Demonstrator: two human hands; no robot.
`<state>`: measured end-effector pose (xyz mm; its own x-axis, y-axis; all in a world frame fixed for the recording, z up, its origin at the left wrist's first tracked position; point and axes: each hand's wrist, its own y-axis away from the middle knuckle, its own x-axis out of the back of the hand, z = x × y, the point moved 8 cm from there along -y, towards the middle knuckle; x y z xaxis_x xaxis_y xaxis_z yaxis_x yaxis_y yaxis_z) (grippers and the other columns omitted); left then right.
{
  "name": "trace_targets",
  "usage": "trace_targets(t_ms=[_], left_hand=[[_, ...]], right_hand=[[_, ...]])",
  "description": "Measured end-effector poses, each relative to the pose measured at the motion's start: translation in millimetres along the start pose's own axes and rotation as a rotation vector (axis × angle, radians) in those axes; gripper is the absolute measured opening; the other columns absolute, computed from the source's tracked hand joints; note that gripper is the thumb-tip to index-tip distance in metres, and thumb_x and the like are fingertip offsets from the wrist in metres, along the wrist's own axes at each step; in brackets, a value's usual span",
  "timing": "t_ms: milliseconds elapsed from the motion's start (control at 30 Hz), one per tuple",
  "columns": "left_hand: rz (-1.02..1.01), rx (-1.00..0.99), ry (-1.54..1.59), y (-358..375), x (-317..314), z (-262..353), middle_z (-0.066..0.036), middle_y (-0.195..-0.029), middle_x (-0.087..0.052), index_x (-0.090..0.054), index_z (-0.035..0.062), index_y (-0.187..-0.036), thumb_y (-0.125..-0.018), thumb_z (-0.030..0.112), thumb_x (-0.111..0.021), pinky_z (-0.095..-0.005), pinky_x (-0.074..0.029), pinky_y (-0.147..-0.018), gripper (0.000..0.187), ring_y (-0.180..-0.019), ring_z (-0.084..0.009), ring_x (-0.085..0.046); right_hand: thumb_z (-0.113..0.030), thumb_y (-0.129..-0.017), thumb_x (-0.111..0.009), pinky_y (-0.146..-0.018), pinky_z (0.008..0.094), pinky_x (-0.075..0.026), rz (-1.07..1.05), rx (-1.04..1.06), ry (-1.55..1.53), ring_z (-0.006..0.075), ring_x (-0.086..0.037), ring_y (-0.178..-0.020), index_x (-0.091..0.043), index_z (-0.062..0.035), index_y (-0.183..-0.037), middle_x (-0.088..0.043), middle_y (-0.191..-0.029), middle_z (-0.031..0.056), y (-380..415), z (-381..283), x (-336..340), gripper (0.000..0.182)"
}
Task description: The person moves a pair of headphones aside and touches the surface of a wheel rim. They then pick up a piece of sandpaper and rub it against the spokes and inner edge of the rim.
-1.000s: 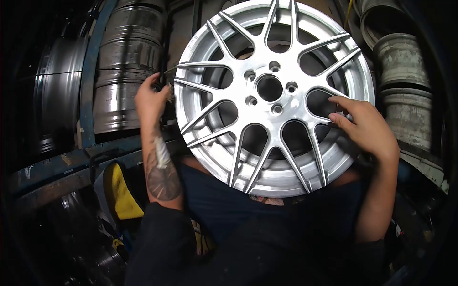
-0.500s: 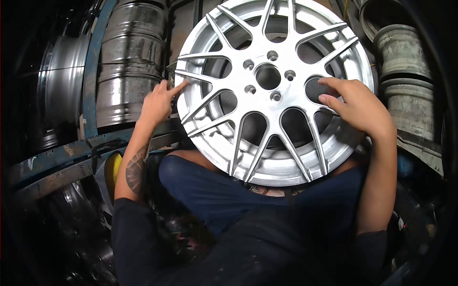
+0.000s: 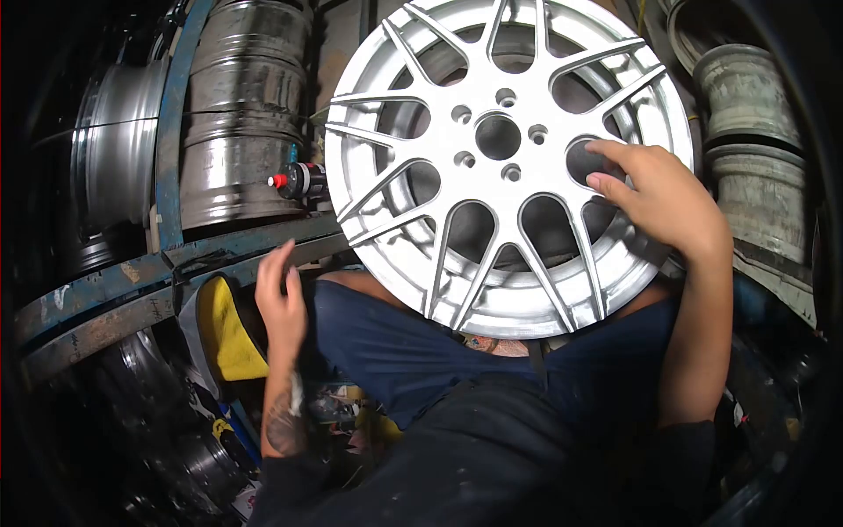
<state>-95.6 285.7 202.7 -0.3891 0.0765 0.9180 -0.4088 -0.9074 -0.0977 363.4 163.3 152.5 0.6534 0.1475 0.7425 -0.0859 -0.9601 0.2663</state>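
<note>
Wheel (image 3: 492,181) lies partly beneath the arched right hand (image 3: 660,195).

We see stacked metal rims (image 3: 246,88) beside a blue frame (image 3: 171,132), with a red-capped bottle (image 3: 306,181) near them. Lower down, we spot a yellow-and-grey object (image 3: 225,332).

No text is legible, including the label (image 3: 306,180) on the dark bottle (image 3: 294,182)

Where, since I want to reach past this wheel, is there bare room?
The gap between the left hand and the multi-spoke wheel looks free, as do windows below its center bore. Crowded: the wheel's right side, under the right hand, and its left, where a red-capped bottle is near stacked rims.
</note>
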Motion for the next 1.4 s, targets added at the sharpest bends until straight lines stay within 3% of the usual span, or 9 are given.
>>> trace_targets(t_ms=[200, 500, 633, 800, 933, 1033, 1167, 1233, 1400], left_hand=[[0.084, 0.179, 0.082, 135, -34, -7, -0.023, -0.171, -0.017, -0.020, 0.0009, -0.164, -0.101, 0.032, -0.058, -0.0477, -0.013, -0.127, 0.080, -0.158, -0.0386, -0.017], [0.120, 0.295, 0.146, 125, -43, -13, -0.022, -0.171, -0.013, -0.023, 0.0040, -0.164, -0.085, 0.022, -0.083, -0.0496, -0.018, -0.126, 0.101, -0.157, -0.0379, -0.018], [0.091, 0.460, 0.496, 102, -35, -29, -0.020, -0.160, -0.040, -0.035, 0.0002, -0.158, -0.090, 0.022, -0.078, -0.0421, -0.027, -0.123, 0.084, -0.146, -0.0333, -0.041], [0.114, -0.134, -0.100, 54, -29, 48, -0.011, -0.116, -0.073, -0.078, 0.0050, -0.109, -0.082, -0.005, -0.062, -0.0423, -0.046, -0.104, 0.033, -0.115, -0.0336, -0.062], [-0.360, -0.162, -0.141, 29, -69, 78, -0.009, -0.092, -0.073, -0.078, 0.0036, -0.104, -0.080, -0.007, -0.058, -0.0375, -0.051, -0.077, 0.032, -0.082, -0.0256, -0.067], [-0.653, 0.130, 0.471, 31, -71, 83, -0.007, -0.083, -0.071, -0.078, 0.0025, -0.105, -0.083, -0.007, -0.055, -0.0329, -0.049, -0.065, 0.033, -0.068, -0.0218, -0.065], [-0.689, -0.491, 1.561, 30, -3, 198, -0.010, -0.072, -0.070, -0.071, 0.0021, -0.096, -0.095, 0.007, -0.063, -0.0318, -0.034, -0.044, 0.009, -0.045, -0.0175, -0.051], [-0.695, -0.604, 1.748, 37, 11, 233, -0.015, -0.066, -0.068, -0.059, 0.0133, -0.119, -0.090, -0.009, -0.048, -0.0291, -0.033, -0.039, 0.038, -0.039, -0.0164, -0.047], [-0.426, -0.683, 1.825, 51, 9, 255, -0.007, -0.076, -0.066, -0.069, 0.0241, -0.111, -0.102, 0.001, -0.042, -0.0296, -0.030, -0.045, 0.037, -0.049, -0.0149, -0.047]], right_hand=[[-0.029, -0.097, -0.066, -0.092, 0.0488, -0.052, -0.043, -0.001, 0.051, 0.0443, -0.067, -0.103, -0.067, -0.0004, -0.127, -0.072, -0.106, 0.0259, 4, -10, -17, 0.041], [-0.030, -0.097, -0.067, -0.088, 0.0476, -0.053, -0.069, -0.007, 0.073, 0.0435, -0.068, -0.099, -0.067, -0.0009, -0.125, -0.072, -0.103, 0.0253, 4, -28, -23, 0.040], [-0.026, -0.098, -0.067, -0.087, 0.0470, -0.052, -0.055, 0.017, 0.066, 0.0425, -0.068, -0.096, -0.067, -0.0003, -0.123, -0.072, -0.101, 0.0255, 1, -17, -29, 0.036], [-0.029, -0.098, -0.066, -0.083, 0.0477, -0.052, -0.086, -0.034, 0.070, 0.0429, -0.068, -0.091, -0.069, 0.0003, -0.115, -0.071, -0.091, 0.0248, -6, -18, -26, 0.034], [-0.030, -0.098, -0.066, -0.080, 0.0479, -0.052, -0.077, -0.005, 0.084, 0.0432, -0.068, -0.088, -0.070, -0.0001, -0.112, -0.071, -0.090, 0.0241, -9, -17, -23, 0.033], [-0.029, -0.099, -0.065, -0.080, 0.0471, -0.053, -0.086, -0.008, 0.072, 0.0420, -0.069, -0.088, -0.071, -0.0003, -0.110, -0.072, -0.091, 0.0229, -12, -15, -21, 0.031], [-0.028, -0.099, -0.066, -0.079, 0.0447, -0.053, -0.128, -0.008, 0.057, 0.0388, -0.070, -0.088, -0.071, 0.0000, -0.110, -0.073, -0.091, 0.0209, -14, -13, -25, 0.030], [-0.027, -0.099, -0.066, -0.079, 0.0437, -0.053, -0.121, -0.005, 0.047, 0.0378, -0.071, -0.086, -0.071, 0.0001, -0.110, -0.073, -0.090, 0.0208, -16, -11, -26, 0.030], [-0.029, -0.098, -0.065, -0.077, 0.0473, -0.052, -0.055, 0.056, 0.050, 0.0401, -0.068, -0.081, -0.071, 0.0006, -0.103, -0.069, -0.082, 0.0218, -14, -15, -25, 0.030]])
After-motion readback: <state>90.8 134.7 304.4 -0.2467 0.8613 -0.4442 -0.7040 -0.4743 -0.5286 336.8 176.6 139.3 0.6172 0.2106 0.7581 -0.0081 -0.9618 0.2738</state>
